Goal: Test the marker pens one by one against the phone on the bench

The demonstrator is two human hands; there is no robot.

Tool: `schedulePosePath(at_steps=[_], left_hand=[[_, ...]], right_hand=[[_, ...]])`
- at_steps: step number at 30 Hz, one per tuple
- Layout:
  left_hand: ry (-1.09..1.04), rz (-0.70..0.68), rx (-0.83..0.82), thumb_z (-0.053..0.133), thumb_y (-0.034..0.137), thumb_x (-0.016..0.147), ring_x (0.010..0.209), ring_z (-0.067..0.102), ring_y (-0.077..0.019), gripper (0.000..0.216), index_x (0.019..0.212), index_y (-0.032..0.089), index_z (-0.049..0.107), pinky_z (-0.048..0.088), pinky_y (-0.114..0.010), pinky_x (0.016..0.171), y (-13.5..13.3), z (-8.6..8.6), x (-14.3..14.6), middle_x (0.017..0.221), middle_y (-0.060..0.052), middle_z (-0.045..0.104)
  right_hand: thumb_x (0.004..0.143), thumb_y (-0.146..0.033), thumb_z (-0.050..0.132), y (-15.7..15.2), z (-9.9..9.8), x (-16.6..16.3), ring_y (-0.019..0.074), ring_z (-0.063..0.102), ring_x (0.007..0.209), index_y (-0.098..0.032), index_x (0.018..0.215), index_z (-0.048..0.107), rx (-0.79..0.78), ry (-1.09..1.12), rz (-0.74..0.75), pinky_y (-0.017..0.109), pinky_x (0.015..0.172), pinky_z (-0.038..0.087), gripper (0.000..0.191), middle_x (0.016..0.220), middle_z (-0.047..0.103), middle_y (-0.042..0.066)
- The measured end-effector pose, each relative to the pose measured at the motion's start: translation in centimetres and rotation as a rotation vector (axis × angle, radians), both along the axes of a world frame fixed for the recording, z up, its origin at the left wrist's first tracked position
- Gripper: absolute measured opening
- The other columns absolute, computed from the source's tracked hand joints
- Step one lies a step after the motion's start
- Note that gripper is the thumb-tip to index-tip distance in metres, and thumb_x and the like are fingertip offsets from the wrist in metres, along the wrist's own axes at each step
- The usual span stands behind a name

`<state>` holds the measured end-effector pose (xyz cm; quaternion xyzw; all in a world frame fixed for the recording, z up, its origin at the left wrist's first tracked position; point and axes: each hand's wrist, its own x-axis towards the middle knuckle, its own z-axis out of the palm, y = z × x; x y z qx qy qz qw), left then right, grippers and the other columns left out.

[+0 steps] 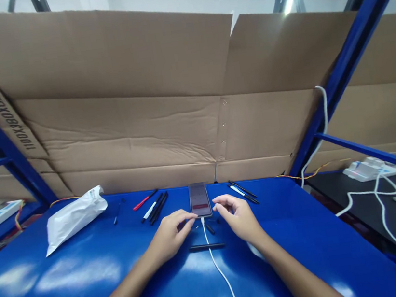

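The phone [200,199] lies at the far edge of the blue surface [55,284], screen lit, with a white cable [213,263] connected at its near end. The left hand [170,232] reaches the phone's near left corner; whether it grips cannot be determined. The right hand [236,216] sits just right of the phone, fingers curled, clamped on nothing visible. The hands stand apart. Pens [158,208] lie in groups on both sides of the phone; one black pen [206,246] lies crosswise near the hands. A white plastic bag [74,219] lies far left.
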<state>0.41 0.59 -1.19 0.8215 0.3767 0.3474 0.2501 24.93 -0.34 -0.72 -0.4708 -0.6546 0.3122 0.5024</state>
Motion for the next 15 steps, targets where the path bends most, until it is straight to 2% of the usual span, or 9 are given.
schedulePosePath(at_steps=[3, 6, 8, 15], left_hand=[[-0.084, 0.03, -0.147, 0.059, 0.043, 0.099, 0.084, 0.07, -0.0217, 0.031, 0.105, 0.02, 0.08, 0.051, -0.028, 0.073, -0.2, 0.2, 0.3, 0.099, -0.008, 0.079], [-0.203, 0.057, -0.331, 0.067, 0.049, 0.091, 0.064, 0.064, -0.0172, 0.035, 0.096, 0.016, 0.078, 0.049, -0.026, 0.058, -0.2, 0.1, 0.5, 0.082, -0.005, 0.076], [-0.284, 0.045, -0.414, 0.072, 0.05, 0.086, 0.057, 0.061, -0.015, 0.037, 0.094, 0.015, 0.077, 0.049, -0.025, 0.054, -0.2, 0.0, 0.7, 0.077, -0.004, 0.073], [-0.352, 0.016, -0.437, 0.076, 0.047, 0.084, 0.055, 0.061, -0.0135, 0.035, 0.096, 0.014, 0.079, 0.05, -0.024, 0.053, -0.2, -0.5, 0.9, 0.079, -0.005, 0.074]], right_hand=[[0.089, -0.045, 0.07, -0.2, 0.1, -0.5, 0.0212, 0.071, 0.073, -0.019, 0.094, 0.068, -0.147, 0.172, 0.132, 0.031, 0.067, 0.053, 0.027, 0.085, 0.079, 0.008], [0.086, -0.048, 0.074, -0.4, 0.4, -0.8, 0.0208, 0.072, 0.073, -0.019, 0.093, 0.067, -0.191, 0.21, 0.183, 0.031, 0.067, 0.053, 0.03, 0.086, 0.08, 0.008], [0.086, -0.048, 0.075, -0.5, 0.5, -0.9, 0.0211, 0.073, 0.075, -0.019, 0.093, 0.067, -0.2, 0.214, 0.205, 0.031, 0.068, 0.054, 0.031, 0.087, 0.081, 0.008], [0.083, -0.045, 0.078, -0.8, 0.1, -1.5, 0.0229, 0.075, 0.086, -0.019, 0.09, 0.068, -0.181, 0.237, 0.235, 0.032, 0.076, 0.055, 0.028, 0.09, 0.079, 0.008]])
